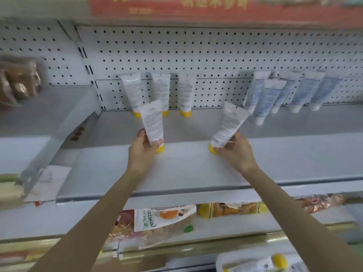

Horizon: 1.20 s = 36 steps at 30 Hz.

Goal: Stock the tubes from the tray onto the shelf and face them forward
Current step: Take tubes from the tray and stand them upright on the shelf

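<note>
My left hand (144,148) grips a white tube with a yellow cap (152,120), cap down, over the grey shelf (176,165). My right hand (234,152) holds a second white yellow-capped tube (229,122), tilted right, its cap near the shelf surface. Both show their printed text side. Three more yellow-capped tubes (161,91) lean on the pegboard at the back. Several bluish white-capped tubes (284,93) lean at the back right. The tray (255,262) with more tubes shows at the bottom right.
A white pegboard wall (196,52) backs the shelf. Brown packets (17,81) sit on the neighbouring shelf to the left. Snack packets (167,216) fill the lower shelf. A red sign (196,6) hangs above.
</note>
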{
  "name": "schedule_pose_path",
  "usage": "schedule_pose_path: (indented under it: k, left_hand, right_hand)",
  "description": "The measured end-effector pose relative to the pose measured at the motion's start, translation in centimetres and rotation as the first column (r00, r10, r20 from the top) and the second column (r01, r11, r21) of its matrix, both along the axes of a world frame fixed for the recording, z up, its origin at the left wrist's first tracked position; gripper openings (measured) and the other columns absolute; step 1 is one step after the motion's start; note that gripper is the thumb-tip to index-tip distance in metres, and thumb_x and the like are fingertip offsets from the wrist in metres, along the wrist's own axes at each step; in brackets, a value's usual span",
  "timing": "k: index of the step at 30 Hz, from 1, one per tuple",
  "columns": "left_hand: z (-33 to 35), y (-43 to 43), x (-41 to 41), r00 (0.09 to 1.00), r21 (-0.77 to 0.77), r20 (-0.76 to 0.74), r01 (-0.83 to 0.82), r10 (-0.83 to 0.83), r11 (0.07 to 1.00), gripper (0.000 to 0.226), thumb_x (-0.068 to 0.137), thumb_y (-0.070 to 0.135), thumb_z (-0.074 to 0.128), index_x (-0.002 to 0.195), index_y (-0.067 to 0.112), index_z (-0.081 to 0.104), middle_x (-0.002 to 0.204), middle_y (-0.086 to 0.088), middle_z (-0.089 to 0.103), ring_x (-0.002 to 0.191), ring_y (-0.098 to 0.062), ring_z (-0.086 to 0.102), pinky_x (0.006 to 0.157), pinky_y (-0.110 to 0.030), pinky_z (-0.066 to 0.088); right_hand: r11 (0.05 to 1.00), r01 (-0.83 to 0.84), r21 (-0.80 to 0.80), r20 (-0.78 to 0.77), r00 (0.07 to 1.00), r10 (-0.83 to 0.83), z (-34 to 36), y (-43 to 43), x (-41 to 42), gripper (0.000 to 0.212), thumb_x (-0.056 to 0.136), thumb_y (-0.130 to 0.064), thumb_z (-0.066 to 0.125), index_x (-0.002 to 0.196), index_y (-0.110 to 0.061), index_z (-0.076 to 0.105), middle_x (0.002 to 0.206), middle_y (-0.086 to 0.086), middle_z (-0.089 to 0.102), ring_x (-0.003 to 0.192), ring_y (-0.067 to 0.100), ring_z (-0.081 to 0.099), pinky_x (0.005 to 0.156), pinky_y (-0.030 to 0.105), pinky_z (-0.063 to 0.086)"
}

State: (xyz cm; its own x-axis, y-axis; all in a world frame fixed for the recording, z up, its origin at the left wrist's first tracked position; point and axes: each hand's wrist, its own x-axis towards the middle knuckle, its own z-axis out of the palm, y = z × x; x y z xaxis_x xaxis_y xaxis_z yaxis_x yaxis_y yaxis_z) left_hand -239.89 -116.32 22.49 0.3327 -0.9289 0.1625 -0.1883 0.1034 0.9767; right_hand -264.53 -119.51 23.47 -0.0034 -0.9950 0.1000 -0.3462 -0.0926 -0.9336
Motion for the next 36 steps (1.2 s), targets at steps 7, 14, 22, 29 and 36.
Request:
schedule_pose_path:
  k: [7,14,22,29,36]
  left_hand:
    - [-1.7,-0.9,0.7,0.999,-0.010,0.009,0.031,-0.031,0.999,0.029,0.085,0.004,0.067,0.109,0.017,0.055,0.097,0.016,0.067,0.082,0.004,0.064,0.074,-0.012,0.048]
    - [-1.8,-1.2,1.1,0.998,-0.012,0.063,0.014,-0.014,1.000,0.028,0.084,0.008,0.068,0.101,0.027,0.057,0.092,0.021,0.069,0.082,0.005,0.065,0.071,-0.009,0.047]
    - [-1.8,-1.4,1.2,0.993,-0.014,0.115,0.002,-0.001,1.000,0.030,0.083,0.010,0.070,0.108,0.021,0.058,0.101,0.019,0.068,0.087,0.006,0.065,0.073,-0.007,0.046]
    - [-1.7,-1.3,1.2,0.995,-0.019,0.098,0.002,-0.001,1.000,0.030,0.083,0.007,0.069,0.109,0.017,0.058,0.102,0.015,0.067,0.085,0.006,0.064,0.071,-0.006,0.046]
    - [-1.6,-1.2,1.1,0.996,-0.006,0.084,0.004,-0.004,1.000,0.030,0.083,0.007,0.069,0.108,0.018,0.057,0.102,0.014,0.067,0.088,0.004,0.064,0.078,-0.009,0.048]
  right_hand:
    - [0.998,0.030,-0.049,-0.148,0.988,-0.037,-0.2,-9.3,1.5,0.050,0.072,-0.001,0.078,0.116,-0.011,0.055,0.092,0.001,0.060,0.072,0.012,0.058,0.049,0.003,0.041]
    - [0.997,0.042,-0.067,-0.171,0.984,-0.053,-1.1,-15.6,1.7,0.044,0.076,-0.008,0.076,0.116,-0.010,0.056,0.103,0.002,0.065,0.087,0.014,0.061,0.061,0.007,0.042]
    - [0.995,0.047,-0.088,-0.169,0.984,-0.061,-1.9,-18.4,2.4,0.039,0.081,-0.008,0.070,0.118,-0.010,0.057,0.113,0.003,0.066,0.099,0.017,0.063,0.082,0.026,0.047]
    - [0.999,0.010,-0.051,-0.188,0.982,-0.020,-1.9,-18.8,2.6,0.040,0.085,-0.009,0.065,0.123,-0.011,0.053,0.121,0.003,0.064,0.106,0.017,0.061,0.089,0.029,0.045]
    - [0.999,0.026,-0.048,-0.088,0.996,-0.030,-2.0,-17.3,2.4,0.059,0.079,-0.020,0.071,0.134,-0.016,0.048,0.124,-0.002,0.058,0.108,0.012,0.057,0.095,0.027,0.044]
